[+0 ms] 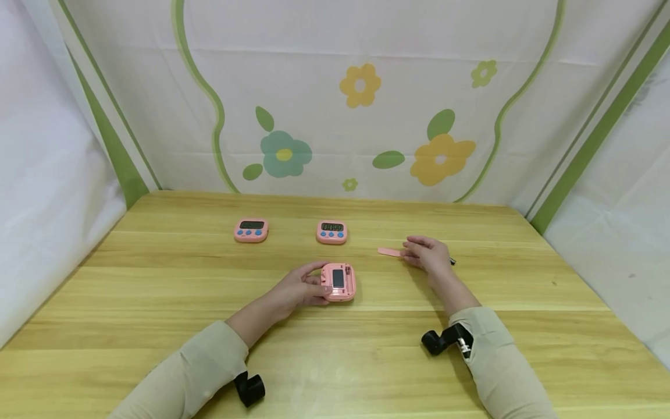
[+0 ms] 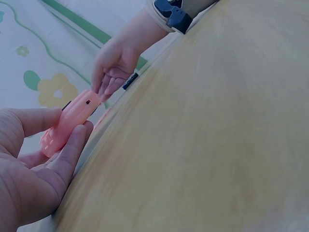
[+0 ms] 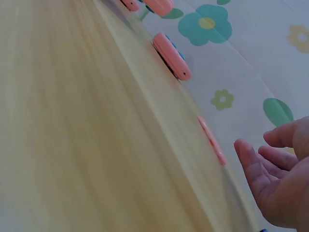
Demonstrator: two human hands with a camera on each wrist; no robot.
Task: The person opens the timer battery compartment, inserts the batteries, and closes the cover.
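My left hand [image 1: 295, 293] holds a pink digital timer [image 1: 346, 291] between thumb and fingers, just above the table, with its back turned up. An open battery compartment [image 1: 348, 280] shows along its right side in the head view. Over the table to the right, my right hand [image 1: 428, 256] has its fingers loosely bent with nothing between them. Close by its fingertips lies a thin pink strip, seemingly the battery cover [image 3: 211, 140]; the right wrist view shows a gap between them. Partly behind the right hand lies a small dark cylinder, seemingly a battery [image 2: 130, 81].
Two more pink timers stand farther back on the wooden table [image 1: 366, 361]: the left timer [image 1: 251, 230] and the middle timer [image 1: 331, 232], screens and blue buttons facing me. A white curtain [image 1: 314, 35] with printed flowers rises behind the table's far edge.
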